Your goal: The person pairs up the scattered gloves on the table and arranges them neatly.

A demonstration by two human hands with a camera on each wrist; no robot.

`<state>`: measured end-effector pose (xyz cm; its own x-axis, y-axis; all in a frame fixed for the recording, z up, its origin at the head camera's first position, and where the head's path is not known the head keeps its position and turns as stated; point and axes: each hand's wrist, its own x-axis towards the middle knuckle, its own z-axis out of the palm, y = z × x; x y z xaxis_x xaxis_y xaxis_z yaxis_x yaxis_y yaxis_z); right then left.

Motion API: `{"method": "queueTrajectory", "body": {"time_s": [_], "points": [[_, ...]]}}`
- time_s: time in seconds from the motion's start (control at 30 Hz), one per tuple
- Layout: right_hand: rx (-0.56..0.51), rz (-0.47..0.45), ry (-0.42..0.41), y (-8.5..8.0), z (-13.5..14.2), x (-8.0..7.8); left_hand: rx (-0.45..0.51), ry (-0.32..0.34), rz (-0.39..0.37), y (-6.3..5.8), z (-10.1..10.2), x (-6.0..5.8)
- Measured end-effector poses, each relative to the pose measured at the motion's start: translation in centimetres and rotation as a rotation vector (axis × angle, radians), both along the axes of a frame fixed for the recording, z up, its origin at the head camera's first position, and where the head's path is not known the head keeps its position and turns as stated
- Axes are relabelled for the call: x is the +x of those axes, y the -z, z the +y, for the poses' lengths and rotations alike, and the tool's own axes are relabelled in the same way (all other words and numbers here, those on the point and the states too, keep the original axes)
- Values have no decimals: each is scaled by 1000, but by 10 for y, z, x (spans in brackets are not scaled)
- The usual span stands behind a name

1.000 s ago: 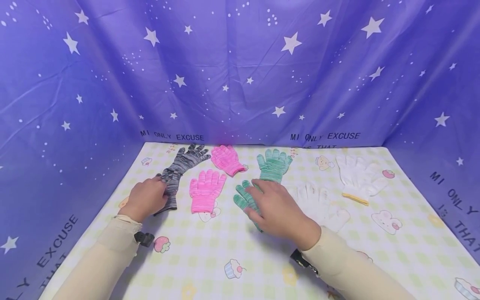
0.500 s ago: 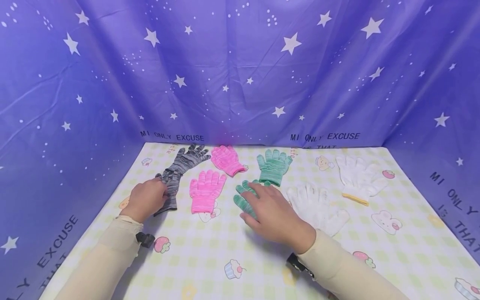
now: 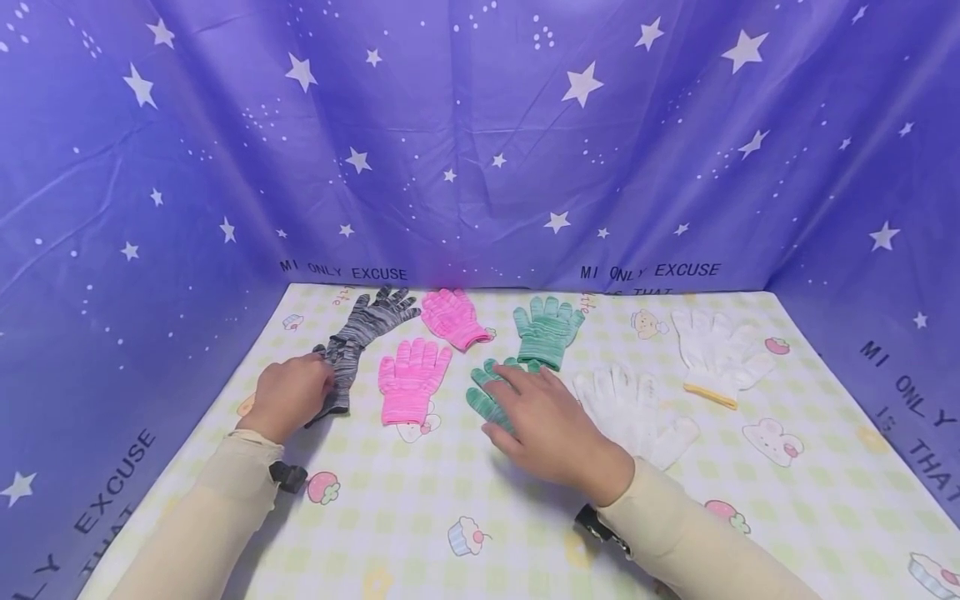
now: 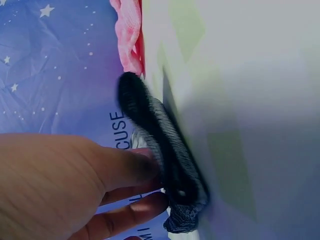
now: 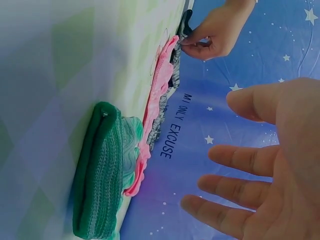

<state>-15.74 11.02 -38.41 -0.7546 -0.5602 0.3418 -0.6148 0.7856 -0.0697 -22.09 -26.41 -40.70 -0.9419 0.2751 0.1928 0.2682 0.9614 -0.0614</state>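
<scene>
Right wrist view — left hand (image 5: 216,34) pinches grey glove (image 5: 185,23) — right hand (image 5: 291,165) empty, fingers extended.

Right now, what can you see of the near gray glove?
The near gray glove looks knitted, streaked black and gray, its dark-rimmed cuff toward the person and partly raised off the cloth. It is left of the near pink glove. The left hand pinches and partly hides it. Its far end meets the far gray glove; the overlap is unclear.
</scene>
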Motion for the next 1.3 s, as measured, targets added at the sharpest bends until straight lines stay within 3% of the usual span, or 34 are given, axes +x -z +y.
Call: {"method": "queueTrajectory", "body": {"time_s": [0.27, 0.93, 1.1, 1.3], "points": [[10, 2, 7, -2, 3, 0, -8, -26, 25, -19, -2, 5], [13, -17, 11, -2, 1, 1, 3, 40, 202, -64, -4, 34], [17, -19, 4, -2, 1, 1, 2, 90, 263, -68, -1, 45], [30, -20, 7, 1, 0, 1, -5, 118, 293, -63, 0, 65]]}}
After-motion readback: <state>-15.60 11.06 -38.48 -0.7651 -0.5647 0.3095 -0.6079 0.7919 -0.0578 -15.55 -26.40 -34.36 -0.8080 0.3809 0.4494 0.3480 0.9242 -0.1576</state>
